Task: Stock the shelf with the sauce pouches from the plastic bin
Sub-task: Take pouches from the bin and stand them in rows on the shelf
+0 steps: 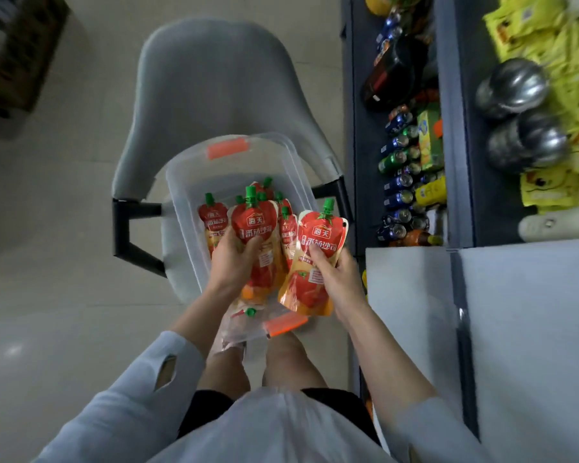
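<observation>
Both hands gripping sauce pouches, left hand [233, 259] one pouch [254, 225], right hand [335, 279] another pouch [315, 262], over plastic bin [181, 182]

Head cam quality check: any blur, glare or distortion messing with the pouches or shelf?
Head view: wide-angle bending curves the shelf edges; corners and the shelf goods are smeared by blur. Pouch in the right hand and the pouch in the left hand are sharp, labels legible. Soft light, slight foil sheen.
</observation>
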Motion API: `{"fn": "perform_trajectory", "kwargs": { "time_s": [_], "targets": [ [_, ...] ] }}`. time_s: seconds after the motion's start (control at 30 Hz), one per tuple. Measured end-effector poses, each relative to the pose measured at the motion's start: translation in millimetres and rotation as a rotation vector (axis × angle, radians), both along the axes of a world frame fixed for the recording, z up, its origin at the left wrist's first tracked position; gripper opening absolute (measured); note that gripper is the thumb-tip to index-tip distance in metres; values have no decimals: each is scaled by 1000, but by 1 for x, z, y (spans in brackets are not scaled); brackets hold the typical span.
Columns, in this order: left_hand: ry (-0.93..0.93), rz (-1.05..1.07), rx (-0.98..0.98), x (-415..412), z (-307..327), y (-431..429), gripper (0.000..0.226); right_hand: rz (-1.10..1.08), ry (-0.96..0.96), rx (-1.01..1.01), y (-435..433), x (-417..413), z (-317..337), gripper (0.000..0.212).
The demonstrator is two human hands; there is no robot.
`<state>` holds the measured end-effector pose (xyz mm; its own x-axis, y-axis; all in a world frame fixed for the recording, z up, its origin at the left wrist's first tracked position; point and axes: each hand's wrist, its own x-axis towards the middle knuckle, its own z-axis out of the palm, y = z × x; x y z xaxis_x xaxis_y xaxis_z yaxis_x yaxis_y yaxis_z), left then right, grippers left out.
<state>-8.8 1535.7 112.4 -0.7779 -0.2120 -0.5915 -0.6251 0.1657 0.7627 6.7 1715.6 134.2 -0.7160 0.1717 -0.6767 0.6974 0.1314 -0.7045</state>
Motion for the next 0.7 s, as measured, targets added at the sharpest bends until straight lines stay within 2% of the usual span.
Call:
{"fn": "perform_trajectory", "kwargs": {
  "time_s": [0.2, 0.47, 0.6, 0.7],
  "targets": [
    [95, -195, 67, 13, 83, 10, 31, -181, 159, 47, 19, 38, 79, 42],
    [272, -576, 99, 14, 168, 70, 20, -483, 419, 148, 70, 99, 165, 33],
    [369, -721, 135, 19, 207, 117, 38, -607, 514, 246, 99, 135, 205, 36],
    [429, -806, 216, 31, 238, 156, 23, -702, 577, 297, 124, 162, 235, 20]
  ]
}}
